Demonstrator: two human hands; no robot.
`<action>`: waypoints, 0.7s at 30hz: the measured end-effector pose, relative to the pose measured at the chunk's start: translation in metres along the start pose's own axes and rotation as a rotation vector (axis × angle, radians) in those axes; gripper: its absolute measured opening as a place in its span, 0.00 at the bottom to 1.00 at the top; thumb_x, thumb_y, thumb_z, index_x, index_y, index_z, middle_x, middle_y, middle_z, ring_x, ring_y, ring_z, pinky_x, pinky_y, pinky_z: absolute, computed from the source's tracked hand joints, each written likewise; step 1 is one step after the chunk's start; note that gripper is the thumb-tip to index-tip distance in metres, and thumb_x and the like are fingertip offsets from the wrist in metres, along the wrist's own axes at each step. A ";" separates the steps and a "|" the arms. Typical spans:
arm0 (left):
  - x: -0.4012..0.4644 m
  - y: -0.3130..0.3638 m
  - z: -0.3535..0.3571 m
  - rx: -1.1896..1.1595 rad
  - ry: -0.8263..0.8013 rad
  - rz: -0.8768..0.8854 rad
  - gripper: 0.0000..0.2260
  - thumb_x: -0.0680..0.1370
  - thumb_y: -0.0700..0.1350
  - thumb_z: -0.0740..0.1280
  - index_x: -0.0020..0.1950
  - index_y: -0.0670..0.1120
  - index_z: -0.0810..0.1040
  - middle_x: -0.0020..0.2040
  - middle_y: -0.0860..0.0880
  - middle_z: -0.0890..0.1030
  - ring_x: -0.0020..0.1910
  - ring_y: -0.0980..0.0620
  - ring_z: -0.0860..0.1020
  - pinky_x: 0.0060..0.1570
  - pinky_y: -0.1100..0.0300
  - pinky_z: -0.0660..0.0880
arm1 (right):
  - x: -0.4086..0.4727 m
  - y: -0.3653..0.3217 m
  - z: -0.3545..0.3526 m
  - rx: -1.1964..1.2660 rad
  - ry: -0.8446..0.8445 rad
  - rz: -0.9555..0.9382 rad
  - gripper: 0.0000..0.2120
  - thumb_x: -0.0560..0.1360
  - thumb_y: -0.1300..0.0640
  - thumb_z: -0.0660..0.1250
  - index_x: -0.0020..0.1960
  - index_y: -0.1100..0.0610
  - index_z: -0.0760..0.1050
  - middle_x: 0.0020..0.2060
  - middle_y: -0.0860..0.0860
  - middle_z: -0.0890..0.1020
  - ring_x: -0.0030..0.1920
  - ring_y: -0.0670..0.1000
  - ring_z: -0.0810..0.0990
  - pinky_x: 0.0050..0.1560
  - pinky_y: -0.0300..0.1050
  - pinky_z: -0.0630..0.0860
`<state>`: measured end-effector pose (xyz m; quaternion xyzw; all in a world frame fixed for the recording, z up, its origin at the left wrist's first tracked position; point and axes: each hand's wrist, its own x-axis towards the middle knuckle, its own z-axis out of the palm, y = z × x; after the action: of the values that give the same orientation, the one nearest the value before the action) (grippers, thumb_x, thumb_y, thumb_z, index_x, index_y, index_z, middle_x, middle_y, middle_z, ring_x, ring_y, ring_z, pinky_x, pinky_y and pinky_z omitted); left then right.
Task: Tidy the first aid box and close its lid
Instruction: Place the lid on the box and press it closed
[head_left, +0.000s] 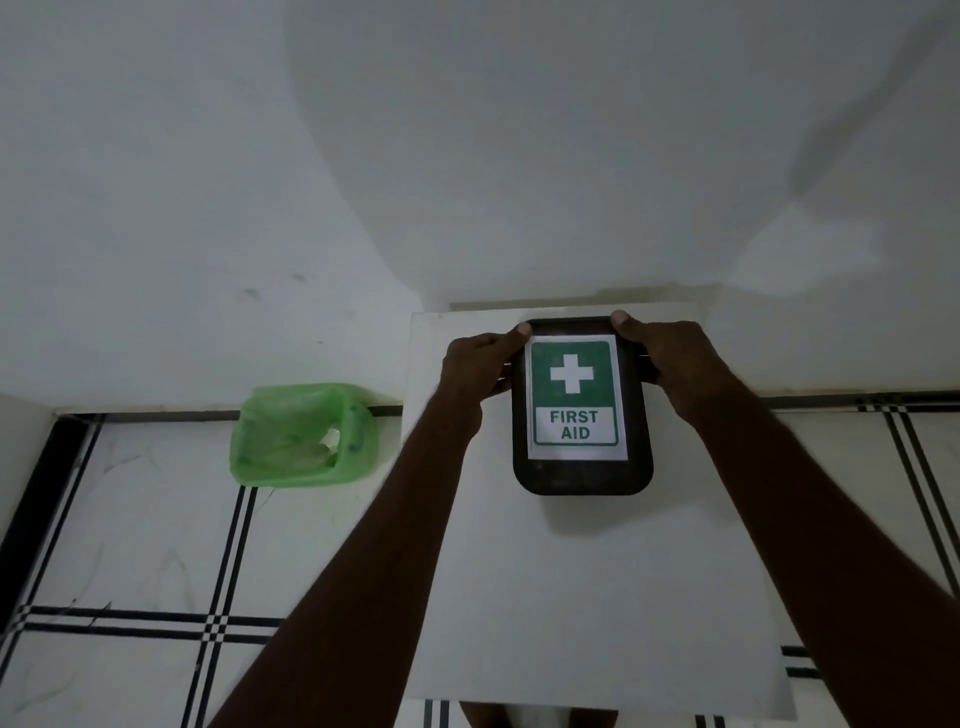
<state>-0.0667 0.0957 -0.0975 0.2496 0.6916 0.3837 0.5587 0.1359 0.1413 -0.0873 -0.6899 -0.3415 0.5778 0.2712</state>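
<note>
Place: a plain indoor room, likely a home
Floor: white tiles (130, 519) with black double-line borders
Wall: bare white-painted wall (467, 130), scuffed
Furniture: small white table (597, 597), far edge against the wall
Left of table: green bin (304, 436) with liner, on the floor at the wall

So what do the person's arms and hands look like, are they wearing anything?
Nothing that shows. Both forearms are bare for all of their visible length, with no sleeve edge in view. The left hand and right hand wear no gloves, and no watch, bracelet or ring can be seen. The fingernails look short and plain. The light is dim, so small details could be missed.
</note>
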 end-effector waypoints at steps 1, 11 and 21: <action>0.004 0.001 0.001 0.002 0.011 0.001 0.20 0.74 0.51 0.74 0.56 0.36 0.82 0.52 0.40 0.86 0.52 0.41 0.84 0.52 0.52 0.82 | 0.004 -0.001 0.000 -0.008 0.011 0.000 0.24 0.71 0.47 0.74 0.55 0.66 0.77 0.51 0.61 0.84 0.50 0.58 0.84 0.53 0.51 0.82; 0.009 0.003 0.008 -0.006 0.073 -0.064 0.16 0.74 0.47 0.74 0.53 0.36 0.80 0.54 0.37 0.85 0.52 0.40 0.83 0.57 0.49 0.80 | 0.005 0.001 0.008 -0.065 0.084 0.003 0.15 0.74 0.48 0.72 0.40 0.60 0.75 0.48 0.61 0.84 0.51 0.60 0.83 0.61 0.55 0.77; 0.004 0.008 0.017 0.100 0.098 -0.001 0.17 0.75 0.52 0.73 0.55 0.41 0.82 0.51 0.43 0.86 0.51 0.45 0.84 0.54 0.50 0.81 | -0.011 0.019 0.002 -0.168 0.063 -0.147 0.15 0.76 0.46 0.68 0.50 0.59 0.79 0.47 0.57 0.85 0.48 0.56 0.83 0.56 0.54 0.80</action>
<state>-0.0517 0.1083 -0.0947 0.2576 0.7367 0.3602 0.5111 0.1355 0.1210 -0.0952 -0.7011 -0.4295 0.5039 0.2647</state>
